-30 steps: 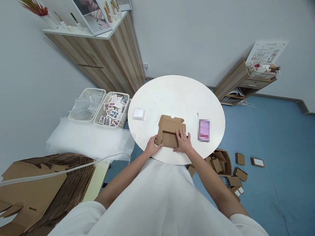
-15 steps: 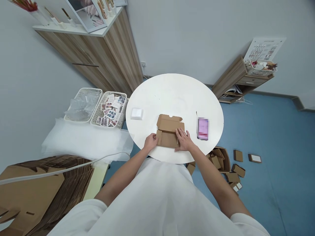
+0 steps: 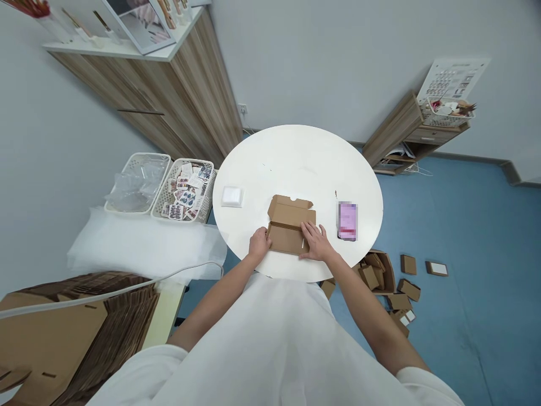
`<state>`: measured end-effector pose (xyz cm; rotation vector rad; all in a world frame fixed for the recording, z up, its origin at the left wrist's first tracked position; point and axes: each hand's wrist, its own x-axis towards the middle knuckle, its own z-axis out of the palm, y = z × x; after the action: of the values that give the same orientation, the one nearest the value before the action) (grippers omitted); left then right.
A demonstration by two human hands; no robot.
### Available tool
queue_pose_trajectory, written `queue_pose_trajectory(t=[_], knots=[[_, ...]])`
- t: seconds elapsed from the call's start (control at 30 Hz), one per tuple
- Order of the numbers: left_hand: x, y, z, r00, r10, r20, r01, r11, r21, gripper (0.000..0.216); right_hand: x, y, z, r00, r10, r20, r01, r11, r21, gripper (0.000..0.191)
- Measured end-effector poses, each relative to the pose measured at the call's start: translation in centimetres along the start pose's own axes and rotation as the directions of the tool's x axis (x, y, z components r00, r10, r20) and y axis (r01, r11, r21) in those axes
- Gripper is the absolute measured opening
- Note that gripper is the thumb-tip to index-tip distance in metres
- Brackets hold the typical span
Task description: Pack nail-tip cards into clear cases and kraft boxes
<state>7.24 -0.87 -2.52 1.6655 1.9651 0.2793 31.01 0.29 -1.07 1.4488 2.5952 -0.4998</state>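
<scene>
Folding step: I'd square both end walls to the base, press evenly at the two ends, and go easy on the flaps so the board doesn't buckle. Part-folded cardboard box (image 3: pixel 287 239) sits by the near edge of the tabletop (image 3: pixel 298 158), lid panel open toward the far edge. It's between my grips, touching both: left grip (image 3: pixel 260 244) grasping the left end wall, right grip (image 3: pixel 316 243) unclenched, fingers spread over the right end.
</scene>
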Motion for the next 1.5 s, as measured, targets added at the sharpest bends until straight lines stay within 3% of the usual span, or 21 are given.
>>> queue_pose_trajectory(t=[0.13,0.27,0.4,0.53,0.7,0.8,0.9,0.97,1.03,1.13,1.2,1.27,1.4,1.5], knots=[[0.3,0.1,0.0,1.0,-0.021,0.0,0.021,0.999,0.026,0.016,0.3,-0.1,-0.3,1.0,0.009,0.012,-0.009,1.0,0.002,0.118],[-0.2,-0.7,-0.7,0.999,0.028,0.027,-0.025,0.996,-0.084,0.025,0.5,0.1,-0.5,1.0,-0.002,0.01,0.002,1.0,0.01,0.118],[-1.0,-1.1,-2.3,0.973,0.228,-0.036,-0.229,0.973,-0.04,0.076,0.6,0.2,-0.5,1.0,-0.013,0.006,0.013,1.0,0.019,0.119],[-0.5,0.1,-3.5,0.882,0.459,0.112,-0.472,0.862,0.186,0.107,0.6,0.4,-0.5,1.0,-0.03,0.003,0.03,0.999,0.033,0.119],[1.2,1.6,-3.1,0.835,0.477,0.273,-0.547,0.77,0.328,0.116,0.7,0.5,-0.4,0.999,-0.036,0.008,0.036,0.998,0.043,0.119],[1.6,1.5,-2.6,0.833,0.482,0.273,-0.552,0.765,0.332,0.113,0.4,0.6,-0.4,1.0,-0.023,-0.003,0.023,0.997,0.08,0.122],[1.7,1.1,-2.2,0.827,0.505,0.246,-0.561,0.769,0.306,0.111,-0.5,1.0,-0.3,0.995,0.081,-0.054,-0.071,0.983,0.17,0.119],[1.6,0.9,-2.1,0.826,0.517,0.226,-0.563,0.776,0.283,0.111,-1.6,1.4,-0.1,0.97,0.222,-0.104,-0.184,0.939,0.29,0.112],[1.5,0.8,-2.0,0.831,0.516,0.209,-0.556,0.788,0.263,0.11,-2.8,1.6,0.4,0.908,0.401,-0.12,-0.298,0.822,0.486,0.104],[1.4,0.8,-1.7,0.84,0.509,0.19,-0.542,0.806,0.236,0.109,-4.3,1.6,1.4,0.799,0.6,0.021,-0.388,0.489,0.781,0.093],[1.3,0.8,-1.6,0.844,0.505,0.184,-0.536,0.815,0.221,0.108,-4.7,1.2,2.0,0.782,0.614,0.11,-0.387,0.339,0.858,0.093],[1.2,0.9,-1.5,0.847,0.501,0.179,-0.531,0.82,0.214,0.107,-4.7,0.8,2.1,0.81,0.576,0.111,-0.368,0.353,0.86,0.094],[1.1,0.9,-1.3,0.843,0.509,0.174,-0.537,0.817,0.211,0.108,-4.1,0.2,1.6,0.859,0.511,0.031,-0.318,0.486,0.814,0.077],[1.1,1.0,-1.3,0.844,0.511,0.164,-0.536,0.818,0.21,0.109,-3.8,0.0,0.8,0.884,0.467,0.018,-0.273,0.484,0.832,0.062]])
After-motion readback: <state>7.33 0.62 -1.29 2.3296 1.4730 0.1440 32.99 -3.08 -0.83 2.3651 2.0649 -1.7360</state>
